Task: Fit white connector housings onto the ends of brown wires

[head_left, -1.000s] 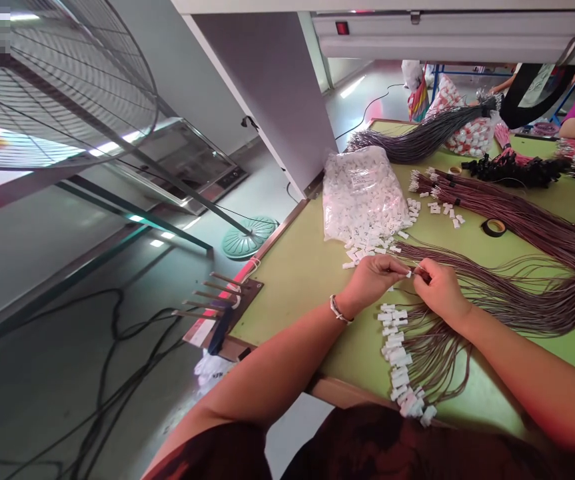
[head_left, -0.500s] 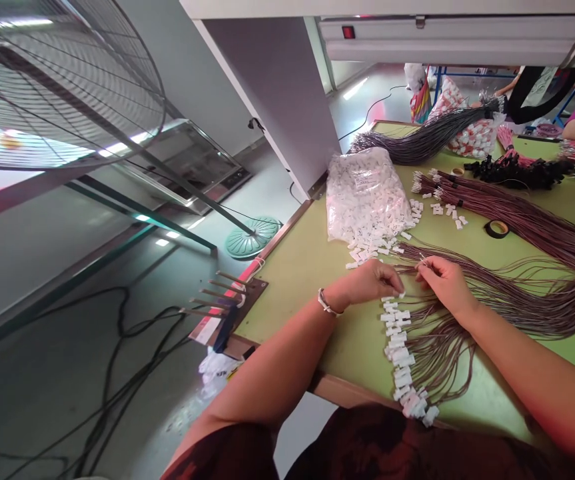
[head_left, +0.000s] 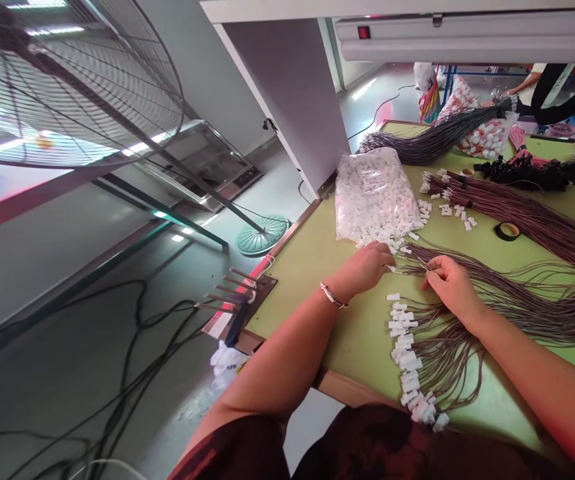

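My left hand (head_left: pixel 367 268) is closed at the near edge of the loose white connectors, with a small white connector (head_left: pixel 392 269) at its fingertips. To its right, my right hand (head_left: pixel 450 280) pinches the end of a thin wire (head_left: pixel 424 264), above a long bundle of brownish wires (head_left: pixel 522 297). Below both hands, a row of white connectors (head_left: pixel 407 360) fitted on wires runs down to the table's front edge. Behind my left hand lies a clear plastic bag (head_left: pixel 374 193) of white connectors, some spilled out of its mouth.
A roll of black tape (head_left: pixel 507 231) and more wire bundles (head_left: pixel 527 207) lie at the right. A board with upright pegs (head_left: pixel 237 293) sits on the table's left edge. On the left stands a large fan (head_left: pixel 92 87). Another person's arm (head_left: pixel 522 83) shows at the back.
My left hand has moved up from the top of the connector row to the loose connectors by the bag. My right hand stays nearly in place, still pinching a wire; the view has shifted slightly.
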Demonstrator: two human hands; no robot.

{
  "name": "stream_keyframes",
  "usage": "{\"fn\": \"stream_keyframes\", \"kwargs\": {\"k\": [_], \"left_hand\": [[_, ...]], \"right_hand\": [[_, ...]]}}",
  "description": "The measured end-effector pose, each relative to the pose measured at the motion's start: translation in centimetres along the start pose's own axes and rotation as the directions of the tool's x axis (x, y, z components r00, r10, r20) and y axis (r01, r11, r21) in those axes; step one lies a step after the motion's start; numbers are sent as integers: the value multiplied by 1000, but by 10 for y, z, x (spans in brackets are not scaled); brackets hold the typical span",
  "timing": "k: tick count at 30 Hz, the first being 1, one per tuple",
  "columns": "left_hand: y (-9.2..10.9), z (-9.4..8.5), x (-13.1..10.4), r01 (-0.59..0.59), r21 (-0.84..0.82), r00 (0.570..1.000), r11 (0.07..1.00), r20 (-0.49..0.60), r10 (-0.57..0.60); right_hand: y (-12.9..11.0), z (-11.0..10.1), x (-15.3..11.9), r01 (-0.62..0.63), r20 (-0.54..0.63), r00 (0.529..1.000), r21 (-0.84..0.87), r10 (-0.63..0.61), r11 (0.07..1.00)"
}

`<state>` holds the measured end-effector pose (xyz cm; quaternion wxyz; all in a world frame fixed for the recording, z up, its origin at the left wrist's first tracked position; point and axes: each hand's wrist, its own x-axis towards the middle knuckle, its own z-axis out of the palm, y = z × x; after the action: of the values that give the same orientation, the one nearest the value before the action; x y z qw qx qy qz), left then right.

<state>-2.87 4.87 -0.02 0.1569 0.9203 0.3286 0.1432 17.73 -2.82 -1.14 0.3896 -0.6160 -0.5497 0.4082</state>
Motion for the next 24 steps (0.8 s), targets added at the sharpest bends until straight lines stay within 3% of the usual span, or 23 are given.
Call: {"fn": "stream_keyframes", "kwargs": {"k": [3,5,9,12,15,17,20,24], "left_hand": [[3,3,2,3,17,1000,1000,-8,-3],[4,1,0,66,-52,995,996,-69,-70],[9,-4,-3,148,-414,955,898,-176,-238],[21,1,-2,203,-741,941,640,-34,-337],[35,12,1,279,-939,886,202,170,-430],[42,19,3,262,-965,863,-14,240,-445],[43,24,4,222,-963,858,-155,268,-439],[39,25,4,197,-962,861,-191,263,-435]], "right_hand": [[2,1,1,-17,-10,1000,34,17,999],[4,1,3,-11,-26,1000,65,12,998],[6,0,5,53,-78,996,70,-48,996],[4,0,2,129,-109,986,41,-124,991],[1,1,-3,189,-126,974,2,-187,982],[0,1,-4,209,-130,969,-20,-209,978],[-1,1,-5,200,-140,969,-39,-204,979],[0,1,-4,188,-140,971,-33,-191,982]]}}
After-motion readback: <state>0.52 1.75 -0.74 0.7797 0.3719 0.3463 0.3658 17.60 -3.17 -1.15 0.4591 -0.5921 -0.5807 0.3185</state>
